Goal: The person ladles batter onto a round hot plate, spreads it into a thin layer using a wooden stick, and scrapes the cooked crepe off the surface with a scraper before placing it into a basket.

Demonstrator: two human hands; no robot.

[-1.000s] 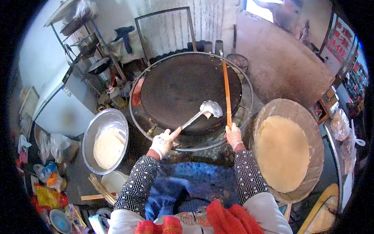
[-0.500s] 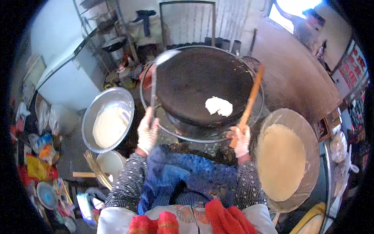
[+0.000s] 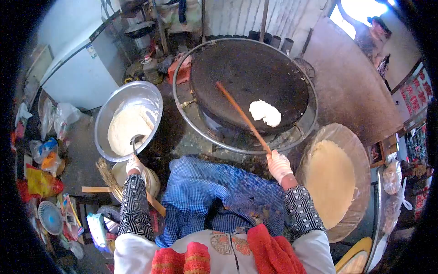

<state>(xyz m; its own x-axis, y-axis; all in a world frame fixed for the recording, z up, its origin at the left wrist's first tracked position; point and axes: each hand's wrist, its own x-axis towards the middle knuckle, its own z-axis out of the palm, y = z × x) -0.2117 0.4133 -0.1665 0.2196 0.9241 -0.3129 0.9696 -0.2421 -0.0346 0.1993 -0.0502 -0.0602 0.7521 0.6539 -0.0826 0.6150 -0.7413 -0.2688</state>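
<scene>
Gloved, my left hand (image 3: pixel 134 164) is closed round the handle of a metal ladle (image 3: pixel 134 142), whose head dips into pale batter (image 3: pixel 124 125) in a steel bowl (image 3: pixel 158 102). A long wooden batter spreader (image 3: pixel 245 118) is gripped at its near end by my right hand (image 3: pixel 279 167), also gloved. The spreader slants up and left over the round dark griddle (image 3: pixel 242 68); whether it touches the surface I cannot tell. On the griddle's near right part lies a white lump of batter (image 3: pixel 265 113).
A metal ring (image 3: pixel 218 139) runs round the griddle. Right of it stands a plastic-lined basin (image 3: pixel 365 182) of tan batter. Below the steel bowl is a white bucket (image 3: pixel 153 180) with a straw brush (image 3: pixel 106 172). Another person (image 3: pixel 367 39) is at the far upper right.
My left hand has brought the ladle from the griddle's left edge down into the steel bowl. The spreader in my right hand has swung from pointing up-right to up-left. The view has shifted slightly.
</scene>
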